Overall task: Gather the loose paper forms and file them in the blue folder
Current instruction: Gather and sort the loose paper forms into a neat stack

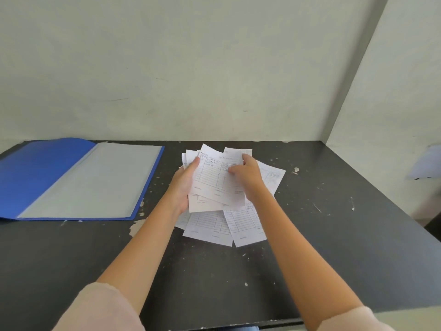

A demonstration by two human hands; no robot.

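Both hands grasp a stack of printed paper forms (216, 180): the left hand (182, 187) cups its left edge, the right hand (248, 177) pinches its top right. The print is too small to read. More loose forms (223, 226) lie partly hidden beneath the hands. Left of the left hand lies the open blue folder (38, 173), cut off at the frame edge. The dark surface (334, 235) is chipped, against pale walls (191, 68).
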